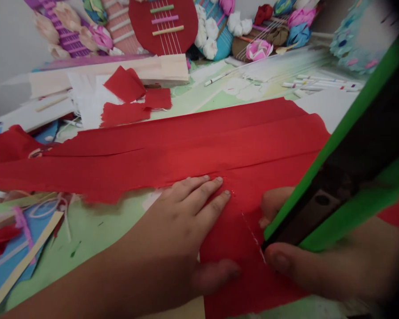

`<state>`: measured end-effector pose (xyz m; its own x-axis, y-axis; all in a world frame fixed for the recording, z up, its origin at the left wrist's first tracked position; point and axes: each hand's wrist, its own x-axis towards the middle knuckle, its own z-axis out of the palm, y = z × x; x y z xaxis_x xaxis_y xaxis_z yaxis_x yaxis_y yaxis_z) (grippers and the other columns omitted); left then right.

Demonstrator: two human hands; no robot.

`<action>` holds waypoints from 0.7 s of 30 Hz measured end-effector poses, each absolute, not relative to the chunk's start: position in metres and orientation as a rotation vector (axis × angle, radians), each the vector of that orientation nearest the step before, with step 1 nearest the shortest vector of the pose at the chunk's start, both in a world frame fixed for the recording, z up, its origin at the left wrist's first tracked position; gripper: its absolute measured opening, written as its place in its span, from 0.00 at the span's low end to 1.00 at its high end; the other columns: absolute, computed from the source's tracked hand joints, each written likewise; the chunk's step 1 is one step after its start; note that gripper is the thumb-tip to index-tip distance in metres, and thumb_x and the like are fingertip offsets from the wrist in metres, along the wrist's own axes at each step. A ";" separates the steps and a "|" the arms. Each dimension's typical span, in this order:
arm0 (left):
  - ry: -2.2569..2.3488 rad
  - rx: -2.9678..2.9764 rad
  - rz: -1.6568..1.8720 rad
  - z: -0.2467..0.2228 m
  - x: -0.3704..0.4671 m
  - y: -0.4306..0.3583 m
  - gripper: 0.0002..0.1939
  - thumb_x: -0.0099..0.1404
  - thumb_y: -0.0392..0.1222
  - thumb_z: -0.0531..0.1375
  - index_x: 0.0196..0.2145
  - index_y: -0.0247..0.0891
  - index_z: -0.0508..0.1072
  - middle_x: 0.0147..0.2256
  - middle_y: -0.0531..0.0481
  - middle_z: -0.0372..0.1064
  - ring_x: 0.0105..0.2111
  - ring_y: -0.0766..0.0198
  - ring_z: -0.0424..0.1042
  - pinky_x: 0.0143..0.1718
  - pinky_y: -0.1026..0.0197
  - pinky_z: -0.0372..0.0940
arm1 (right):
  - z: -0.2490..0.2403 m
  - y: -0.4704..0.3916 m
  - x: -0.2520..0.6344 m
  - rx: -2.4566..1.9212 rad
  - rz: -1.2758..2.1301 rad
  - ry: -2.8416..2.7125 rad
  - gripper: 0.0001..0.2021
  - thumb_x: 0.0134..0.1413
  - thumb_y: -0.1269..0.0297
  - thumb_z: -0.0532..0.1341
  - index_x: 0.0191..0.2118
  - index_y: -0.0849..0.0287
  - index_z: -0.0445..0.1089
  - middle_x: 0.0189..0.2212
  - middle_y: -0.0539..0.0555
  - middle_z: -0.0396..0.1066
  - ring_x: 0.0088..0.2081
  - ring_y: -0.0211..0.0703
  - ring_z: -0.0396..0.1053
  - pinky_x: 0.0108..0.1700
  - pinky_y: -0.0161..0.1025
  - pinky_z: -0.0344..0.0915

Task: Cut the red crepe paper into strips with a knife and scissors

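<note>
My left hand [182,221] lies flat with its fingers spread, pressing on red crepe-like paper [252,283]. My right hand [346,270] is closed round a long green and black hand tool [322,168] whose exact kind I cannot make out. Its narrow black end points down and meets the red paper close to my right thumb. A thin, broken white line [252,232] runs across the paper between my two hands up to that tip. A wide red strip [186,150] with long creases stretches across the table beyond my left fingertips.
Decorated pieces stand along the back, including a red round one [162,40] with strings and coloured bars. Red scraps [124,84] lie behind the strip. Marker pens [329,83] are at the back right. Blue sheets [26,261] and paper strips clutter the left side of the green table [96,239].
</note>
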<state>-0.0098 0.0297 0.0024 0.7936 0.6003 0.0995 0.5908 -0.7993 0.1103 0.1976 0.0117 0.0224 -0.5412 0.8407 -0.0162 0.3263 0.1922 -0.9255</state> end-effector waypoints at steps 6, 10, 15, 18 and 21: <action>0.965 2.918 0.228 0.002 -0.010 0.030 0.34 0.56 0.58 0.56 0.54 0.32 0.62 0.55 0.38 0.57 0.54 0.43 0.55 0.51 0.43 0.56 | 0.020 0.009 0.195 -1.076 1.219 -2.048 0.07 0.46 0.69 0.61 0.22 0.57 0.62 0.20 0.42 0.65 0.20 0.29 0.61 0.21 0.27 0.57; 0.964 2.926 0.238 0.002 -0.009 0.030 0.34 0.56 0.57 0.56 0.53 0.30 0.62 0.54 0.36 0.59 0.54 0.44 0.56 0.50 0.42 0.57 | 0.017 0.007 0.196 -1.076 1.216 -2.050 0.05 0.46 0.69 0.61 0.26 0.56 0.62 0.23 0.43 0.67 0.23 0.30 0.64 0.23 0.27 0.60; 0.959 2.944 0.232 0.003 -0.009 0.030 0.33 0.56 0.57 0.56 0.53 0.31 0.63 0.54 0.37 0.58 0.54 0.44 0.57 0.50 0.43 0.57 | 0.017 0.007 0.197 -1.064 1.206 -2.047 0.04 0.46 0.69 0.61 0.27 0.55 0.64 0.21 0.42 0.65 0.20 0.30 0.60 0.22 0.28 0.58; 0.967 2.935 0.235 0.003 -0.009 0.029 0.33 0.56 0.57 0.56 0.53 0.31 0.63 0.54 0.37 0.59 0.53 0.45 0.57 0.50 0.44 0.57 | 0.018 0.007 0.197 -1.089 1.214 -2.090 0.04 0.47 0.68 0.60 0.25 0.56 0.64 0.21 0.43 0.65 0.20 0.30 0.59 0.21 0.28 0.57; 0.961 2.928 0.245 0.003 -0.010 0.029 0.33 0.56 0.58 0.56 0.53 0.31 0.63 0.53 0.37 0.60 0.53 0.44 0.57 0.51 0.44 0.57 | 0.020 0.007 0.196 -1.126 1.190 -2.096 0.07 0.46 0.67 0.61 0.22 0.57 0.61 0.19 0.43 0.63 0.18 0.29 0.57 0.20 0.28 0.56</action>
<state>-0.0099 0.0290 0.0032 0.7942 0.5926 0.1344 0.5846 -0.8055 0.0970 0.1958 0.0068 0.0195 -0.5481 0.8364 0.0077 0.4222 0.2846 -0.8607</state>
